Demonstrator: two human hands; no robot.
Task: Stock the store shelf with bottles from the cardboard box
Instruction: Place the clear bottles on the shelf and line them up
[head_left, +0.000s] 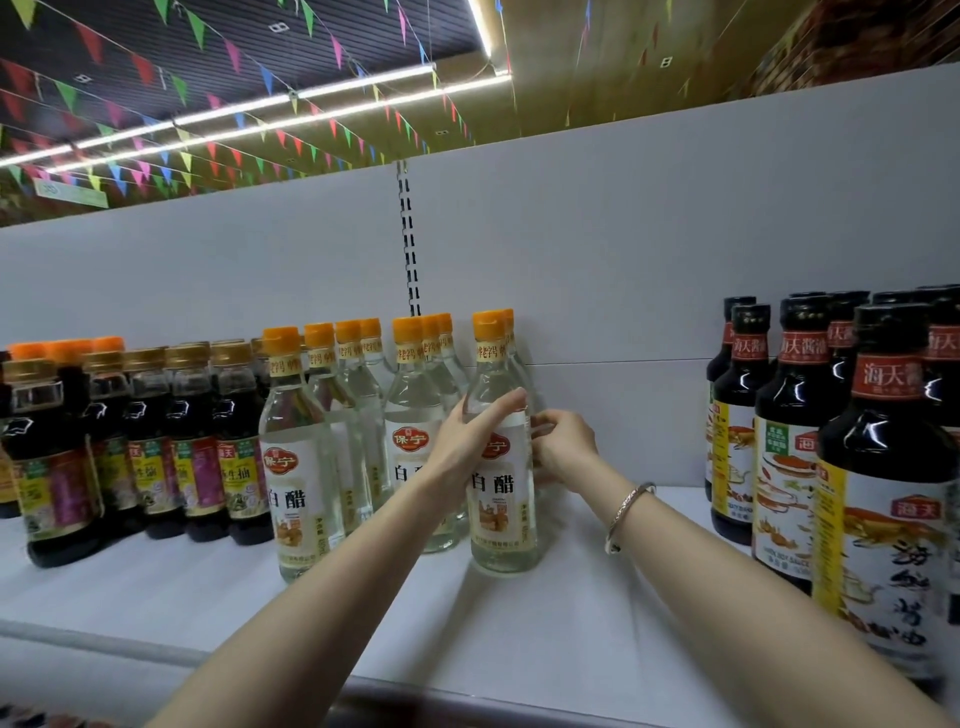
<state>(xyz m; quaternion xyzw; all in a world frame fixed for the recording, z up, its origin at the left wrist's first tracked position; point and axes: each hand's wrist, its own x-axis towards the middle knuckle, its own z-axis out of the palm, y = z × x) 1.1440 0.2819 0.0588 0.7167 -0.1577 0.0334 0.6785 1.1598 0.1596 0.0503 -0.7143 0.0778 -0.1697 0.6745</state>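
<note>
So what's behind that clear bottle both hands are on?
Behind the front bottle stands one more clear bottle, showing only its orange cap and a sliver of shoulder; the rest is covered. The right hand reaches in beside it. Behind that is the grey back panel.

The white vinegar bottle (501, 499) under my hands is clear, filled with colourless liquid, capped in orange with a yellow neck band and a white label bearing a red logo and black characters. It stands upright on the white shelf (545, 623), near its front edge, at the right end of the vinegar group. My left hand (470, 434) wraps its shoulder from the left; my right hand (563, 444) touches its right side, fingers curled behind it. More white vinegar bottles (410, 441) of the same kind stand upright just left of it, in rows running back toward the shelf's rear panel.
</note>
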